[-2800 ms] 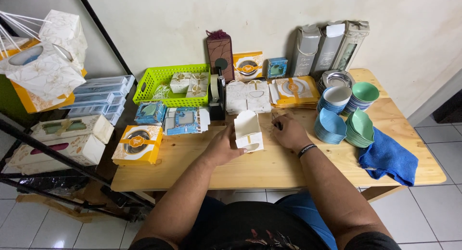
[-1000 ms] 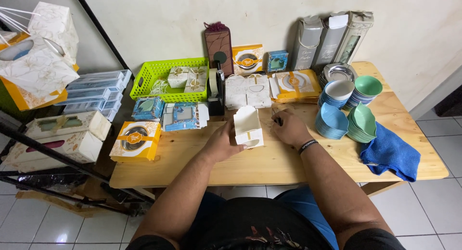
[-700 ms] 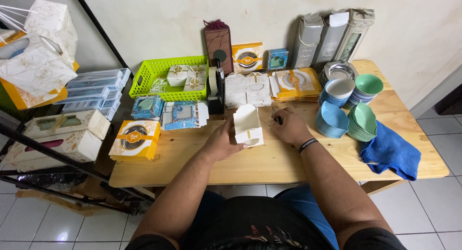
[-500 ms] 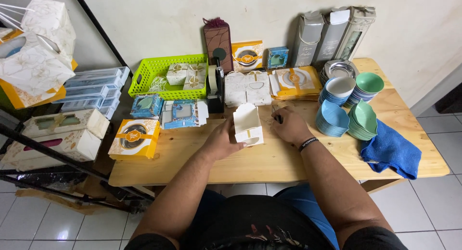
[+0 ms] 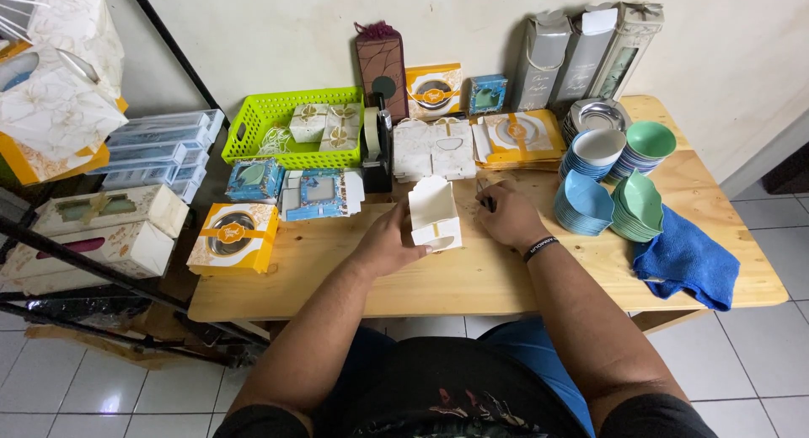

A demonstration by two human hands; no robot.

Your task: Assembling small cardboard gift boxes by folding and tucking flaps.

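Box (image 5: 435, 213), small white card, stands at desk (image 5: 472, 274) centre. Left hand (image 5: 389, 246) cups its 9 o'clock side, fingers curled on the wall. Right hand (image 5: 508, 215) rests at 3 o'clock of it, fingers pressed together on something small and thin; cannot tell what. Card looks light, thin, easily creased; best held by side walls, not the flap. Green basket (image 5: 278, 126) at 11 o'clock holds little white boxes. Bowls (image 5: 619, 181), blue and green, are stacked at 2 o'clock; blue cloth (image 5: 687, 265) beside them.

small white cardboard box (image 5: 435, 213), lid flap open and upright, standing on wooden table (image 5: 472, 269), just in front of black tape dispenser (image 5: 378, 156).
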